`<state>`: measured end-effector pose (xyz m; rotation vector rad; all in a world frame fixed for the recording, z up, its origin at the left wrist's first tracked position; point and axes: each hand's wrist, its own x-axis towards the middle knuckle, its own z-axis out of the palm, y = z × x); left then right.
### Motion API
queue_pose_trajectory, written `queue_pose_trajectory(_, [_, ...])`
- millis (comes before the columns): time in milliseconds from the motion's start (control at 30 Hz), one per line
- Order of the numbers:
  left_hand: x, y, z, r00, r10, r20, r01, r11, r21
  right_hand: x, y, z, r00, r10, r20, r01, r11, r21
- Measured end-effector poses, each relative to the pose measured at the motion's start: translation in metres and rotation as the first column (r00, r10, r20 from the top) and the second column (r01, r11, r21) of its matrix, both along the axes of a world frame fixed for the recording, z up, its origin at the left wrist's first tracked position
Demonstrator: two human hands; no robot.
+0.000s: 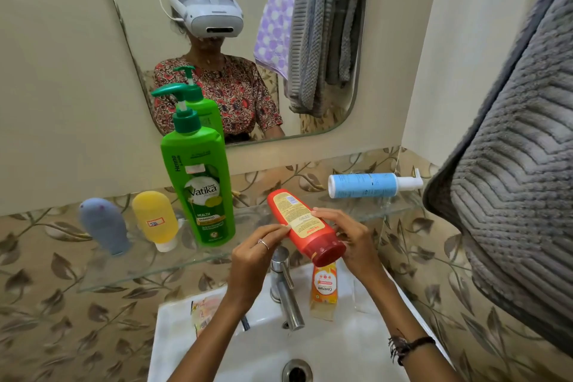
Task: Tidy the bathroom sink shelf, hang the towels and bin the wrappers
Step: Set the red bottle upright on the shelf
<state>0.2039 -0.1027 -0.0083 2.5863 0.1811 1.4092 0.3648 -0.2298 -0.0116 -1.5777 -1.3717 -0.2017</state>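
Observation:
An orange-red bottle with a dark red cap is tilted above the tap, held between both hands. My left hand pinches its left side and my right hand wraps its right side near the cap. On the glass shelf stand a tall green pump shampoo bottle, a yellow tube and a grey tube, both cap down. A blue pump bottle lies on its side at the shelf's right end. An orange wrapper and a pale wrapper lie on the sink rim.
A white sink with a chrome tap is below the shelf. A grey ribbed towel hangs at the right, close to my right arm. The mirror above reflects a purple dotted towel and grey towels.

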Motion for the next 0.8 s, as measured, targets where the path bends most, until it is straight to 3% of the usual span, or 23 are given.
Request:
queue_pose_trajectory(133, [0.010,-0.009,0.014,0.990,-0.029,0.138,0.042,0.995,-0.090,0.002,0.002,0.014,0.994,0.065,-0.089,-0.063,0.998,0.023])
queue_pose_trajectory(300, [0.021,-0.012,0.048,0.949,-0.063,0.310,0.159,0.943,-0.294,0.006,0.008,0.045,0.893,0.077,-0.443,-0.028,0.993,0.116])
queue_pose_trajectory(400, [0.027,-0.012,0.070,0.922,-0.059,0.383,0.222,0.890,-0.397,0.007,0.009,0.072,0.825,0.250,-0.506,-0.189,0.967,0.170])
queue_pose_trajectory(533, [0.027,-0.014,0.084,0.895,-0.095,0.435,0.313,0.830,-0.462,0.006,0.011,0.095,0.755,0.346,-0.556,-0.270,0.938,0.216])
queue_pose_trajectory(667, [0.021,-0.009,0.087,0.908,-0.235,0.345,0.382,0.803,-0.458,0.002,0.017,0.109,0.703,0.368,-0.609,-0.282,0.930,0.236])
queue_pose_trajectory(800, [0.011,-0.001,0.073,0.930,-0.367,0.026,0.349,0.857,-0.379,-0.004,0.025,0.122,0.634,0.388,-0.669,-0.266,0.922,0.282])
